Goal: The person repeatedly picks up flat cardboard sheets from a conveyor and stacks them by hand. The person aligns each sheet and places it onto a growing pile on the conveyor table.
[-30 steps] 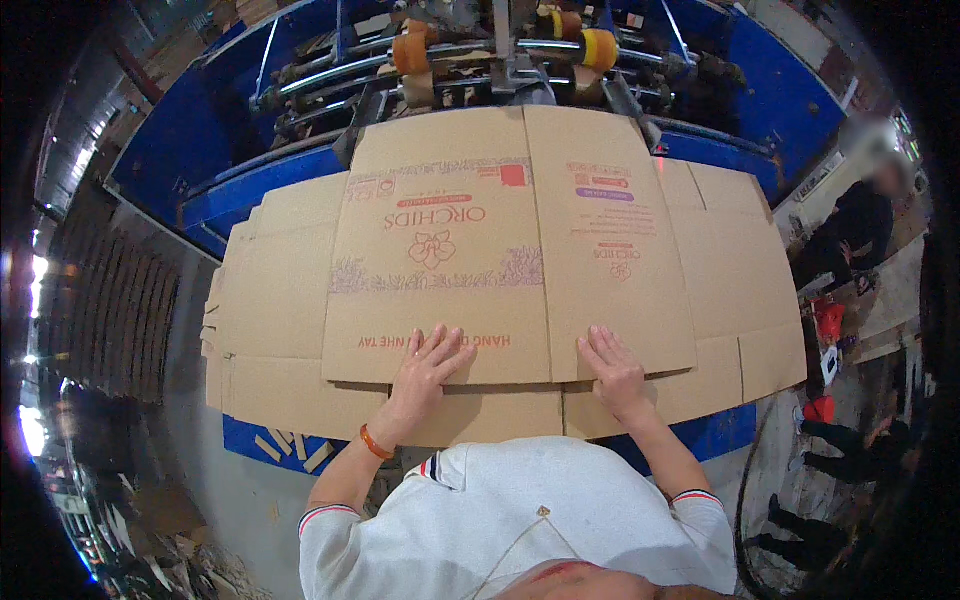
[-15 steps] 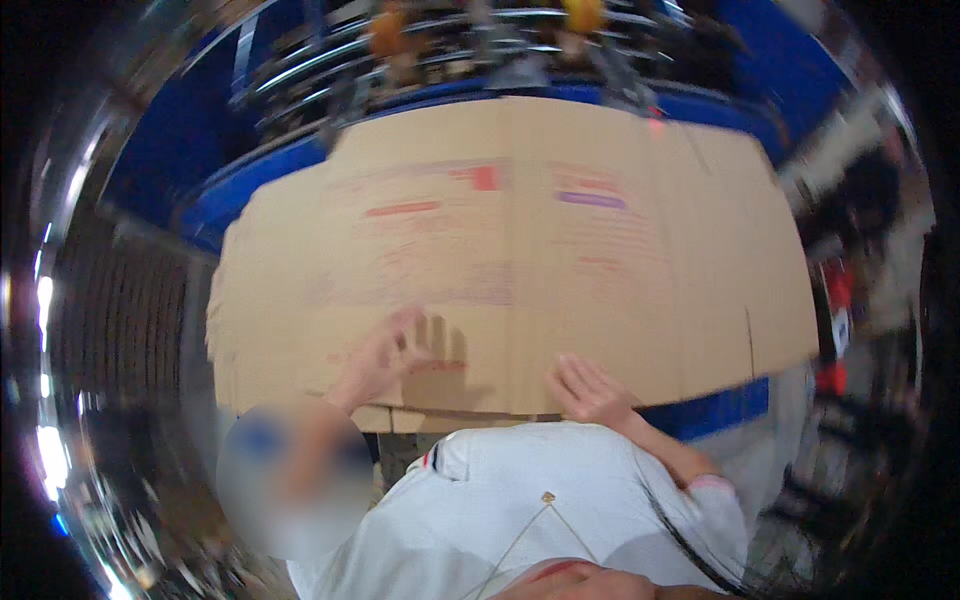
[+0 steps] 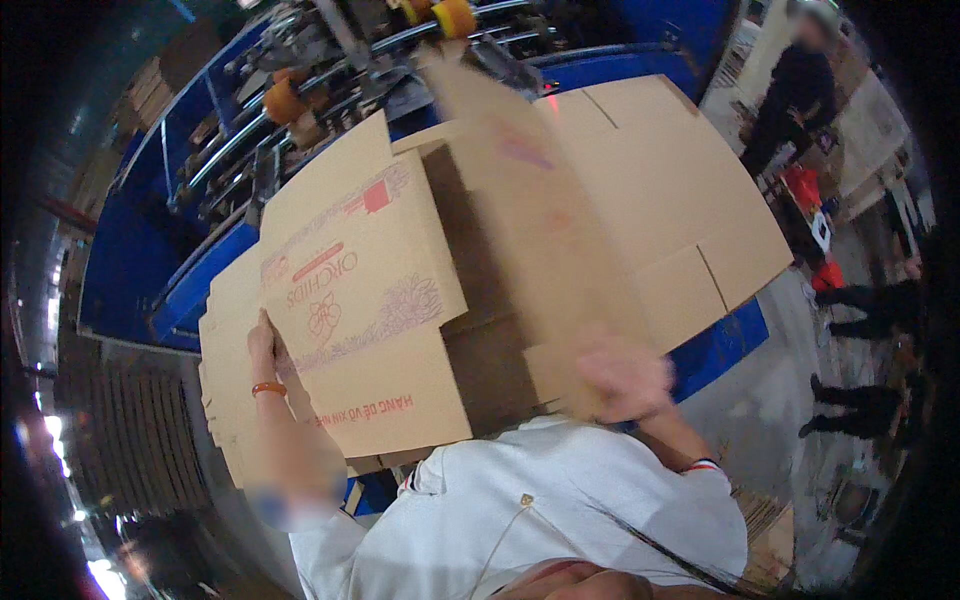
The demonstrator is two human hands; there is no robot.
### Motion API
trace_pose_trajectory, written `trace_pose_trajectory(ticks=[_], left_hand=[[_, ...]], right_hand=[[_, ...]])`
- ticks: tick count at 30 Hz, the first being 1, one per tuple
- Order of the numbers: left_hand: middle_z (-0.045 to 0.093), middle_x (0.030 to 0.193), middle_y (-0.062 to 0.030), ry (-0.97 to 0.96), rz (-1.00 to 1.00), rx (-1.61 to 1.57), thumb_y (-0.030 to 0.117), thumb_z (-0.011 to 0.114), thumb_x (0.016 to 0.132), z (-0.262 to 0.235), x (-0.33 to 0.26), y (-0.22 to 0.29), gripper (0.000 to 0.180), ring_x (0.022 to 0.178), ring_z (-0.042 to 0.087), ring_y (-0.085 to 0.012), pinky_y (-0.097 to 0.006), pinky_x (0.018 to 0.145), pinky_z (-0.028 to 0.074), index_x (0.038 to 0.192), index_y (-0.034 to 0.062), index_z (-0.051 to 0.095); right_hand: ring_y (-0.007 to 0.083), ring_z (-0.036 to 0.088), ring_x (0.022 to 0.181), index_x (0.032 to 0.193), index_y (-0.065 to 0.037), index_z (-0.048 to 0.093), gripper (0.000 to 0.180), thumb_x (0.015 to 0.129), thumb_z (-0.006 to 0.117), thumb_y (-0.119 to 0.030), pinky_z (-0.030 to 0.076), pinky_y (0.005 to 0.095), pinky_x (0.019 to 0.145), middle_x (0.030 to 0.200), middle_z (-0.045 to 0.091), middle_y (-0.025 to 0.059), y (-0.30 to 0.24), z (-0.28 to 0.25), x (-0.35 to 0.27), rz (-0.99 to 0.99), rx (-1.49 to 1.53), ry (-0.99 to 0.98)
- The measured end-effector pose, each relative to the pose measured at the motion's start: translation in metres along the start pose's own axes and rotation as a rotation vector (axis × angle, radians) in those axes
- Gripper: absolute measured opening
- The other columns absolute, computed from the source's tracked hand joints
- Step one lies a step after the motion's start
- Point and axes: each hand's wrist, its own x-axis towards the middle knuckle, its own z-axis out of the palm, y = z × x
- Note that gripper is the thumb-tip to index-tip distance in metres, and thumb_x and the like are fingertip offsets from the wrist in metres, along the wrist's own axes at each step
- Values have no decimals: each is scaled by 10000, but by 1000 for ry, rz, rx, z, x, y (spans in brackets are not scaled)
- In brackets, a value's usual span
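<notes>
Grey floor [image 3: 770, 410] spreads beyond the right edge of the blue machine [image 3: 720, 345]; past its left edge shows a dark ridged surface [image 3: 112, 420], with bright light [image 3: 55, 432] farther left.

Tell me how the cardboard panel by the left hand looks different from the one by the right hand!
The left cardboard panel shows crisp red and purple printing; the right cardboard panel is blurred, its marks smeared. The left panel looks broader, the right one narrower. The left hand is at the left panel's outer edge, while the right hand is at the right panel's near end. Both are brown with reddish and purple marks.
</notes>
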Motion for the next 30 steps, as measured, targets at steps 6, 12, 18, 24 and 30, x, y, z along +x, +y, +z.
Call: trace_pose_trajectory(ticks=[6,12,18,24,30], left_hand=[[615,650,-169,-62,-11,-342,503,424,951,-22,-54,16,659,612,603,-282,-432,582,459,752,-91,628],[650,885,-311,256,66,-386,477,505,916,-64,-46,41,616,888,643,-402,-451,782,476,929,-120,657],[653,861,-273,481,271,-675,397,503,942,-108,-86,121,490,804,648,-318,-410,732,468,927,-70,652],[572,685,-84,680,369,-908,300,461,995,-171,-186,164,392,659,497,-125,-294,624,419,913,-45,628],[570,698,-137,762,655,-1025,311,433,1003,-157,-197,194,398,637,505,-181,-338,610,419,940,-45,601]], right_hand=[[283,442,1237,1403,47,297,623,919,591,-212,370,394,1032,1405,400,211,60,-122,-17,789,-240,1131],[294,256,1378,1440,42,226,576,996,433,-261,192,386,1146,1497,262,181,77,-52,87,552,-212,480],[321,134,1435,1441,112,140,809,940,535,-385,144,379,1158,1529,139,262,52,84,215,717,293,168],[288,291,1359,1418,81,257,826,850,690,-334,230,373,1118,1457,308,219,63,56,263,649,416,612],[256,497,1173,1374,50,345,733,820,713,-257,408,370,989,1316,464,180,2,-43,227,400,601,639]])
